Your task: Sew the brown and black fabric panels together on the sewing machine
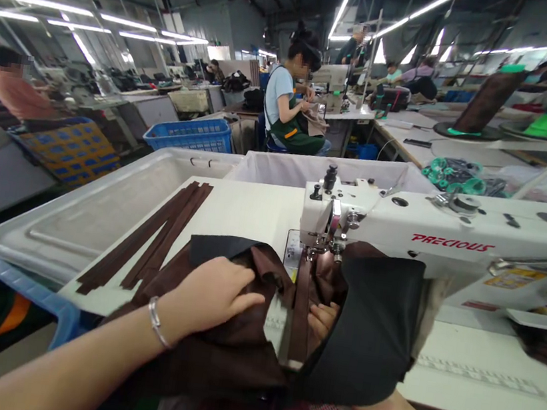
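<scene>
A dark brown piece of material (pixel 203 357) with black panels spreads over the front of the white table, its upper part under the needle area of a white sewing machine (pixel 391 227). My left hand (pixel 219 292) rests on the brown material left of the needle, thumb and fingers apart. Partly covered by a black panel (pixel 372 332), my right hand (pixel 323 320) touches the brown material beside a long brown strip (pixel 300 323); its fingers are bent close together, and whatever they grip is hidden.
Several brown strips (pixel 163 237) lie on the table at left. A white bin (pixel 100 222) and a blue basket (pixel 61 318) stand beyond the left edge. A person (pixel 293 93) sits at another machine ahead. Thread cones (pixel 488 102) stand at back right.
</scene>
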Demonstrator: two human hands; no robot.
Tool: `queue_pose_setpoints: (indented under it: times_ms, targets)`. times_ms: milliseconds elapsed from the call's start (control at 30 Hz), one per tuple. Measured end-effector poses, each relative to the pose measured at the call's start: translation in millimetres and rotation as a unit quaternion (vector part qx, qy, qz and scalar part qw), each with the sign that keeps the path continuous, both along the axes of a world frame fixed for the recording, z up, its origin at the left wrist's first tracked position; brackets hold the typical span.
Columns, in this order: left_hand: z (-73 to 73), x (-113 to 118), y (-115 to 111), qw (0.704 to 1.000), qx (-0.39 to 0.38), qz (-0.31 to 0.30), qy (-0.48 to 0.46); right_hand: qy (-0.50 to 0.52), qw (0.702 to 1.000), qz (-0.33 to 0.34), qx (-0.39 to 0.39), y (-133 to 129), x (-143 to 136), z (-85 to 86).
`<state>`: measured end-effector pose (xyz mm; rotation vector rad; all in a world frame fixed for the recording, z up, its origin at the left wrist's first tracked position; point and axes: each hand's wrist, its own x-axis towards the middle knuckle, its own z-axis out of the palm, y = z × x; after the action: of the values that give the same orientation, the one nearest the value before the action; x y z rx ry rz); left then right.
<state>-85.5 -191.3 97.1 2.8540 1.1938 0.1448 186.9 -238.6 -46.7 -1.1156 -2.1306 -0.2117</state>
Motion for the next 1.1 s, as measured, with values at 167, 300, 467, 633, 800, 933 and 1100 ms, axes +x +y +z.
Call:
queue_pose_setpoints:
  times_ms: [167, 300, 467, 633, 800, 933, 1100]
  targets:
    - [-42.7, 62.1, 8.5, 0.988, 0.01, -0.141, -0.055, -0.117, 0.992, -0.024, -0.028, -9.8, -1.4, 23.1]
    - [-57.8, 70.9, 15.9, 0.991, 0.033, -0.13, -0.002, -0.159, 0.984, -0.034, -0.079, 2.2, -2.1, 35.5]
    - [-46.4, 71.3, 20.9, 0.969, 0.13, -0.209, -0.002, -0.166, 0.98, 0.057, -0.097, 4.3, 8.6, 44.3]
    - [-57.4, 75.8, 25.7, 0.985, 0.009, -0.168, 0.029, -0.145, 0.981, 0.041, -0.119, -5.9, 11.1, 51.0]
    - [-67.0, 70.8, 24.5, 0.98, -0.059, -0.091, -0.167, -0.13, 0.983, 0.04, -0.123, -1.6, 6.0, 38.7]
    - [-61.9, 70.3, 27.2, 0.959, -0.155, -0.036, -0.234, -0.115, 0.984, 0.077, -0.111, 2.9, 7.5, 33.1]
    - [-58.0, 72.8, 30.8, 0.957, -0.201, 0.002, -0.209, -0.069, 0.987, 0.1, -0.107, 4.5, 9.3, 31.8]
